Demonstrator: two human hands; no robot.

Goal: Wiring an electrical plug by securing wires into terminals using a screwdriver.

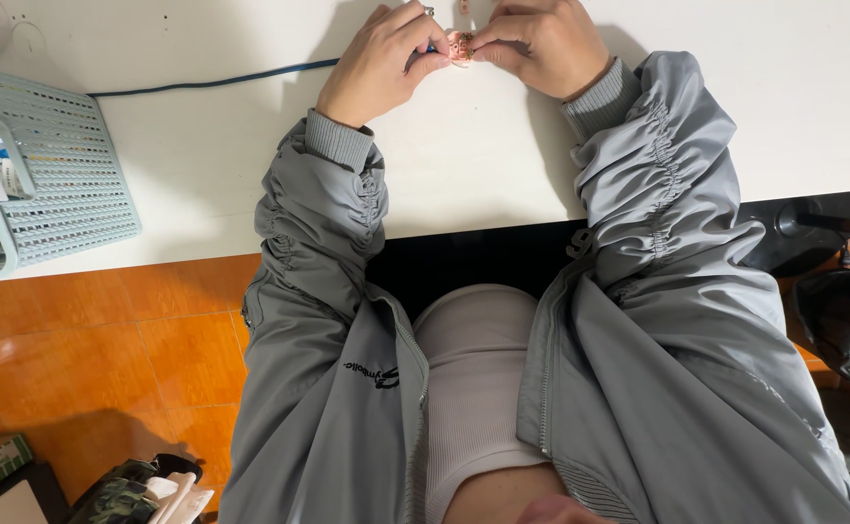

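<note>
Held object: small round pinkish-copper piece (461, 48), at 12 o'clock on the white worktop (483, 165), pinched between both hands; detail too small to tell.
Left hand (378, 66): at 11 o'clock, fingertips closed on the piece's left edge.
Right hand (541, 44): at 1 o'clock, fingertips closed on the piece's right edge.
Sleeves: grey ruched jacket sleeves (333, 209) resting on the worktop.
Cable: dark blue cable (212, 81) running toward 10 o'clock.
Basket: pale blue perforated plastic basket (66, 175) at 9 o'clock.
Floor: orange tiled floor (105, 359) at 7 o'clock.
</note>
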